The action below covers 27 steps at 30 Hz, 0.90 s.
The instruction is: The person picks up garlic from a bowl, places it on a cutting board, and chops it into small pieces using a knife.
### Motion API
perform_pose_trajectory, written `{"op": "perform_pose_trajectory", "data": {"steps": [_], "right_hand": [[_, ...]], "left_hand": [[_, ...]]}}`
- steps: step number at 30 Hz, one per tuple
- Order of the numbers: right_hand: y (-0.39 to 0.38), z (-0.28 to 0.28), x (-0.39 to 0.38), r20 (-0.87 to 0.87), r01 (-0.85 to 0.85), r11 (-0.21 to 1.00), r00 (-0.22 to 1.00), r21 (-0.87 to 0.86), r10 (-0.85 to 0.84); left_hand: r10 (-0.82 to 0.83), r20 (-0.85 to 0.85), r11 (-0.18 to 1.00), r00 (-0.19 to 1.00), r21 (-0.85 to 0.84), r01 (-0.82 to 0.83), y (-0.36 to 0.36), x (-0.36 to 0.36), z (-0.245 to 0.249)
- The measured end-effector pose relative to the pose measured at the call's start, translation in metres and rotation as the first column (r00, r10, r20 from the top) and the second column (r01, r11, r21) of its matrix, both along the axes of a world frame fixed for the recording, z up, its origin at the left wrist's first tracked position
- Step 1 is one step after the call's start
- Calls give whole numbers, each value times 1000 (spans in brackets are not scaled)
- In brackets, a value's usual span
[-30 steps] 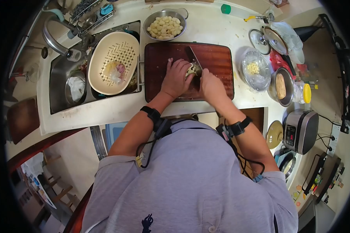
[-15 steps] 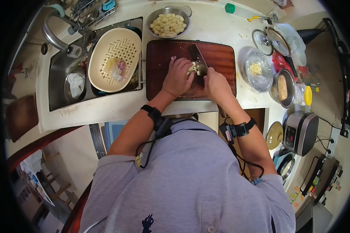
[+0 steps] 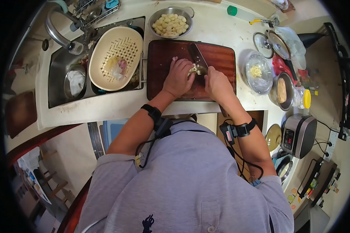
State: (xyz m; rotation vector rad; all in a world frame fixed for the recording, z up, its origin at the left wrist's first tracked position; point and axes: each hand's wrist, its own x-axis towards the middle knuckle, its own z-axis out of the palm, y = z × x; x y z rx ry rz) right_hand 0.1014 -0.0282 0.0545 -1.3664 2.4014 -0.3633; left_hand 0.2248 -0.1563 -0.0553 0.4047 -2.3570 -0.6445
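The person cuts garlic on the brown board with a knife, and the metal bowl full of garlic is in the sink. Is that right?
Not quite. The metal bowl is not in the sink; it stands on the counter just behind the brown board. The head view shows it. The rest holds: the right hand holds the knife, and the left hand holds the garlic on the board.

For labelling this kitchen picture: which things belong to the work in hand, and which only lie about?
In use: left hand, right hand, knife, garlic, cutting board, steel bowl of cloves.
Lying about: colander, rice cooker, pot lids.
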Motion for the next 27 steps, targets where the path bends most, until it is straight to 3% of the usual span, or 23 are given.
{"op": "perform_pose_trajectory", "data": {"steps": [6,9,15,18,20,27], "right_hand": [[5,-30,15,-65,36,996,997,-75,-41],[5,-14,-4,18,-39,993,999,-107,41],[1,-9,-8,-47,-12,1000,999,25,13],[9,-29,8,-63,34,997,997,-67,-38],[11,-30,4,-48,33,999,998,-42,-35],[7,7,-22,-74,0,999,997,-48,-4]], "left_hand": [[-2,3,1000,1000,17,2,-1,0,2],[-10,-6,999,1000,36,10,2,-1,4],[-1,-5,1000,1000,22,2,1,-1,1],[5,5,1000,1000,14,-5,-1,1,2],[2,9,1000,1000,19,-2,0,-2,6],[4,21,1000,1000,30,-5,2,1,4]]}}
